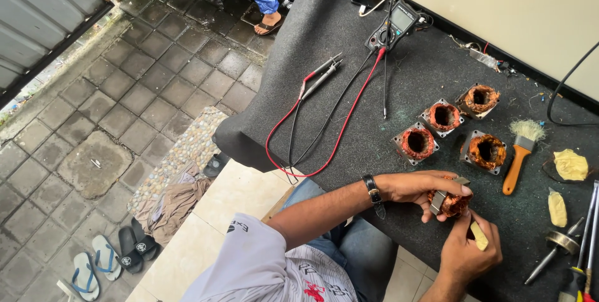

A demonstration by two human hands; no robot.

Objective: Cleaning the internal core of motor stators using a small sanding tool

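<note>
The left hand (pixel 419 188) wraps tight around a copper coil (pixel 450 203) just above the dark table (pixel 387 90), while the right hand (pixel 469 249) pinches a small yellow strip (pixel 479 236) beside it, so the strip seems ready to be pushed carefully into the coil.

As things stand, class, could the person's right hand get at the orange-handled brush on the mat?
Probably not at once: the right hand already pinches a small yellow strip against the copper coil. The brush lies just beyond with bare mat between, so the path looks free once that hand empties.
</note>
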